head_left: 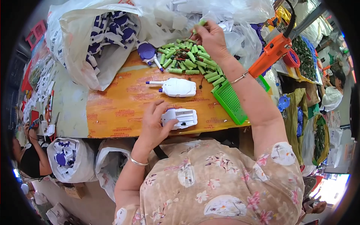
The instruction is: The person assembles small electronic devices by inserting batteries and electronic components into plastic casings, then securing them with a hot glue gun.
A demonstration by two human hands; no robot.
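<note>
A white plastic casing (185,118) lies near the table's front edge, its battery compartment uncovered and facing up. My left hand (153,122) grips its left end, thumb on top and fingers at the far side. Just beyond rests a second white casing (179,87) with purple-tipped prongs. Over the far side of the table, my right hand (210,39) pinches a green battery pack (202,23). Below that hand spreads a heap of green battery packs (191,60) with thin dark leads.
An orange electric screwdriver (270,54) hangs beside my right forearm, above a green basket (230,101). Purple-and-white toys fill a plastic bag (77,48) at the far left; another purple-and-white toy (146,51) lies outside. A co-worker's arm (40,150) shows at left.
</note>
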